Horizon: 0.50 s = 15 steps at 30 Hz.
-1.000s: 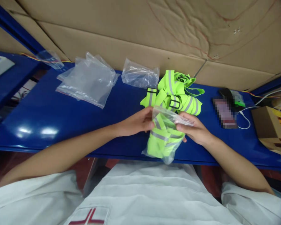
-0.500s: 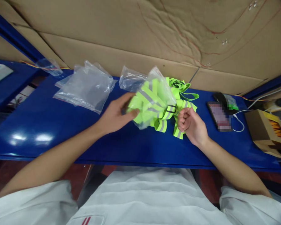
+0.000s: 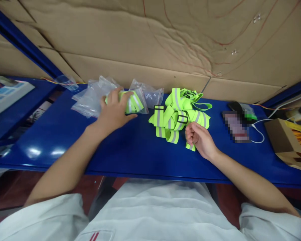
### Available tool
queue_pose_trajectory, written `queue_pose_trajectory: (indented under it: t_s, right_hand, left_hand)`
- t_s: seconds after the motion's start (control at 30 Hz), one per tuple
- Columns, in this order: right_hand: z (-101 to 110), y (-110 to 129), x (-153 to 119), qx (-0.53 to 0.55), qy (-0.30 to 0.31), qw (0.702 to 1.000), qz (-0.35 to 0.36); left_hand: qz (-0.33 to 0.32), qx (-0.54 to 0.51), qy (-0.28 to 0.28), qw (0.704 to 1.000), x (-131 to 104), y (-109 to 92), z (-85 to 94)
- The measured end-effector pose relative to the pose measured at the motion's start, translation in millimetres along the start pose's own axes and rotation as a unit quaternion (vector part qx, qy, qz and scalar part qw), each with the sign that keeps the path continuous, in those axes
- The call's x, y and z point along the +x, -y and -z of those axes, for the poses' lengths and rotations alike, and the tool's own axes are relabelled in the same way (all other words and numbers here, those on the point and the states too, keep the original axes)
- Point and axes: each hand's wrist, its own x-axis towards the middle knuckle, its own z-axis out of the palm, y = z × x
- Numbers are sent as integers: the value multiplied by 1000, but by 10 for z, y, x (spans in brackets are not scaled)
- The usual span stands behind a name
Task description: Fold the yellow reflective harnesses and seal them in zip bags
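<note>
My left hand [image 3: 112, 110] is over a clear bag of yellow-green reflective strap [image 3: 135, 102], its fingers spread across the bag's left part. That bag lies at the clear plastic bags [image 3: 90, 97] towards the back of the blue table. A heap of loose yellow-green straps [image 3: 175, 97] with grey stripes and black buckles lies in the middle. At the heap's lower right edge is my right hand [image 3: 197, 137], its fingers curled in; whether it pinches a strap is hidden.
Another clear bag [image 3: 152, 95] lies behind, between the bagged strap and the heap. To the right are a phone [image 3: 235, 126], a black object [image 3: 235, 107], a white cable and an open cardboard box [image 3: 281, 137]. A cardboard wall [image 3: 130, 40] backs the blue table [image 3: 140, 157].
My left hand has carried the bagged strap left, from above the heap to the clear bags, and its fingers have spread. My right hand has stayed beside the heap.
</note>
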Motion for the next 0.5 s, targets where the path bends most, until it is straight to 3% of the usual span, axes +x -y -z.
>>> queue_pose_trajectory:
  t_s: [0.13, 0.23, 0.37, 0.5]
  right_hand:
    - [13, -11, 15, -14, 8, 1000, 23]
    - [29, 6, -5, -35, 10, 998, 42]
    - [40, 46, -49, -61, 9, 996, 69]
    - [34, 109, -87, -69, 11, 994, 87]
  left_hand:
    - [-124, 10, -14, 992, 133, -260, -146]
    - [-176, 44, 13, 983, 436, -412, -281]
    - [-159, 77, 51, 983, 913, -458, -295]
    - [-122, 46, -22, 991, 1013, -412, -56]
